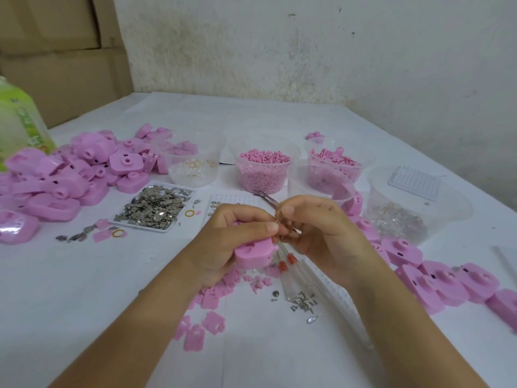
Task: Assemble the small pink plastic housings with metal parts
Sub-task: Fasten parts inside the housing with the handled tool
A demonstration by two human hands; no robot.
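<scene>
Fingers (246, 214) of the left hand (221, 239) curl around a pink housing (253, 254), holding it steady between both hands above the table (84, 289). The right hand (324, 231) pinches tweezers (267, 199) close against it, likely to seat a part too small to make out. Loose metal pieces (155, 210) lie near, to the left.

Left hand (229, 239) grips a pink housing (251, 256) above the desk (112, 289); right hand (321, 236) pinches tweezers (265, 198), both hands touching.

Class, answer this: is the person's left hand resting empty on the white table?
No, the left hand is curled round a small pink plastic housing.
</scene>
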